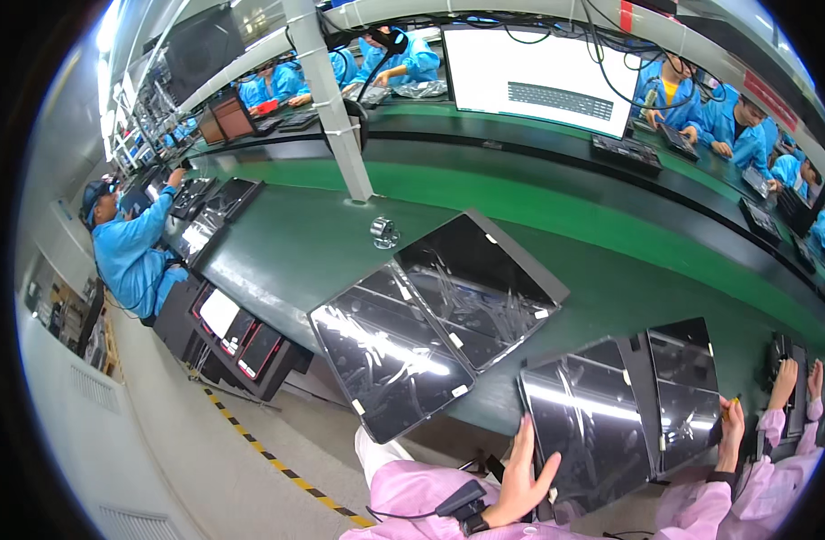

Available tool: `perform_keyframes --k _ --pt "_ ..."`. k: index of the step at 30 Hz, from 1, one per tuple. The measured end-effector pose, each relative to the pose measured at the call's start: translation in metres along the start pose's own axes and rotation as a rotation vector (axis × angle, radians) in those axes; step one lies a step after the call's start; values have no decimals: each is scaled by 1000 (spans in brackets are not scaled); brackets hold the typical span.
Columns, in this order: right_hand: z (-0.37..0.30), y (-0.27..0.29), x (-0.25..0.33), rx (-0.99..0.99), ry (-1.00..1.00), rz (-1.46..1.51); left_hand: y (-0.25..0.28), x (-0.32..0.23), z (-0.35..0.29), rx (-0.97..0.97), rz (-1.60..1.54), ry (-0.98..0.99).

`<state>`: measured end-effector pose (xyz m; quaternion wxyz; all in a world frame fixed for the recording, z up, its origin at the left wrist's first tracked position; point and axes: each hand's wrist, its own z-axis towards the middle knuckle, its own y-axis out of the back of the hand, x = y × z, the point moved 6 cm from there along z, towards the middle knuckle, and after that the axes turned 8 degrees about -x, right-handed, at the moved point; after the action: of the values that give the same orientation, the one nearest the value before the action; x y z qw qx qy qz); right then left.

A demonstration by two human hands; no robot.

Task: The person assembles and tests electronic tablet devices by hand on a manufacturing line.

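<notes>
My left hand [520, 477], in a pink sleeve with a black wrist strap, lies with fingers stretched along the left edge of a glossy black screen panel [588, 432]. Its thumb stands apart, over the panel's lower left corner. At the right edge of a second black panel [689, 418], my right hand [729, 438] is closed, with a small yellow thing [736, 400] at its fingertips. That panel has another dark glossy section [682, 349] above it. Clear wrinkled film covers the panels. Further left, two more film-covered panels [390, 351] with small white tabs lie side by side.
A roll of clear tape [384, 232] stands on the green bench [313, 216] near a white post [327, 99]. A lit monitor [538, 81] stands beyond. At right, a co-worker's hands [783, 385] hold a black part. Left, a person in blue [133, 243] sits by a dark rack [241, 337].
</notes>
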<state>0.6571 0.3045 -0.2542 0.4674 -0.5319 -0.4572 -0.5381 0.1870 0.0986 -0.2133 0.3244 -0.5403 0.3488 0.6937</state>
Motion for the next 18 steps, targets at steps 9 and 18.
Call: perform_keyframes --k 9,18 --pt "32 -105 18 80 -12 29 36 8 36 56 428 -128" --pt "57 -197 28 192 1 1 80 19 89 16 520 -149"
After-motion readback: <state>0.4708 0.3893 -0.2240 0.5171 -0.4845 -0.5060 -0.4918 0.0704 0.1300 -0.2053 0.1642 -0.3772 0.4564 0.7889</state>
